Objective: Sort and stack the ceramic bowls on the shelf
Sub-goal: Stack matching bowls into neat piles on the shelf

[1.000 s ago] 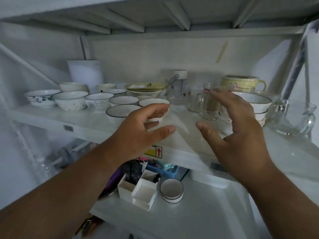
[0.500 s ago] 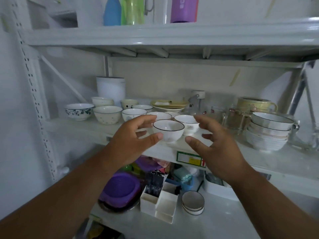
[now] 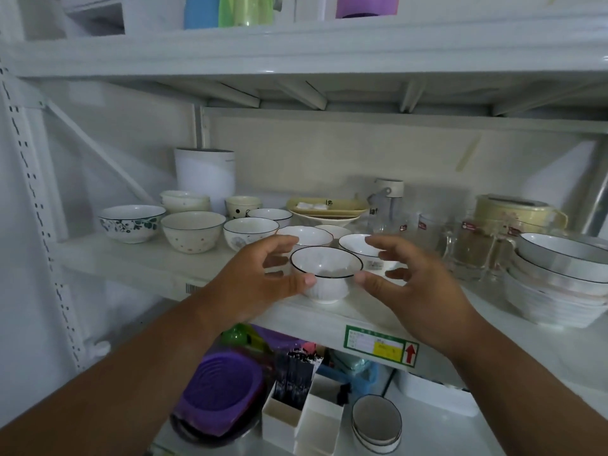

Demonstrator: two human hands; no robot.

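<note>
A small black-rimmed bowl (image 3: 325, 274) stands near the shelf's (image 3: 138, 264) front edge (other bowls behind it). The left hand (image 3: 253, 284) cups it, thumb touching its side; the right hand (image 3: 418, 291) hovers beside it, grip released.

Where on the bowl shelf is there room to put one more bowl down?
Bare shelf lies along the front edge, before the leaf-patterned bowl and speckled bowl. The middle is crowded with small bowls; glass mugs and stacked bowls fill the right.
</note>
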